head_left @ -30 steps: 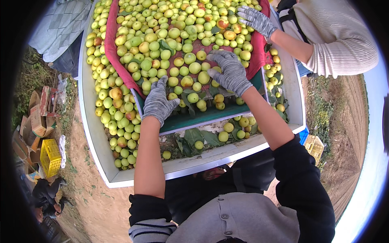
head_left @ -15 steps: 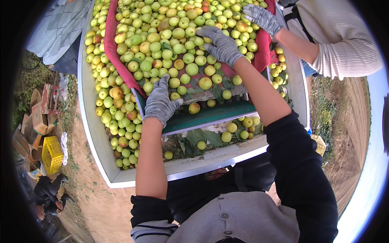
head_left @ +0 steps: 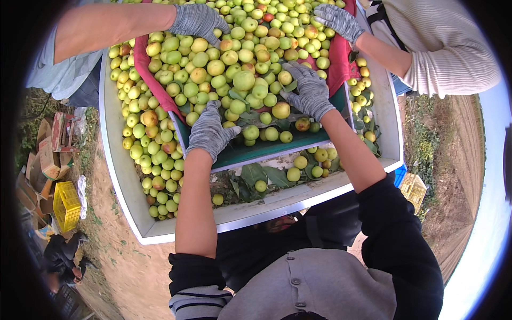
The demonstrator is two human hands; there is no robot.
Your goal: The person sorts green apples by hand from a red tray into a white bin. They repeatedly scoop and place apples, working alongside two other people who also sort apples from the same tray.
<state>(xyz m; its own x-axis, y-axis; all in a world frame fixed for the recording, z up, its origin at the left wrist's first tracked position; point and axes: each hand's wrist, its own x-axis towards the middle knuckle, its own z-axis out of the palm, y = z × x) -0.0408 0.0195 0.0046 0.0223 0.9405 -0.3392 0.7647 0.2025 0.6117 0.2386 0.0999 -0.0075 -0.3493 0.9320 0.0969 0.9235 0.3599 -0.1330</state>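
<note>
A great heap of small round yellow-green fruits [head_left: 244, 80], some blushed red-brown, lies on a red cloth-sided, green-edged chute [head_left: 256, 152] within a white bin. My left hand [head_left: 209, 130], in a grey knit glove, rests at the chute's left side with fingers stretched forward against the fruits and thumb apart. On the right, my right hand [head_left: 309, 92], gloved alike, lies spread over the edge of the heap, fingertips touching fruits and leaves. Both my hands are open. Several fruits sit between them near the chute's lower lip.
A co-worker's gloved hand [head_left: 198, 22] reaches over the heap from the left; another's gloved hand [head_left: 340, 22] touches it at the right. The white bin rim [head_left: 266, 220] runs before me, with leaves [head_left: 261, 176] and fruits inside. Yellow crates [head_left: 66, 206] and cardboard boxes stand on the ground.
My right hand has drawn back toward me and right, and fruits have come down over the chute's bare part. A co-worker's arm has entered from the left. My left hand has barely moved.
</note>
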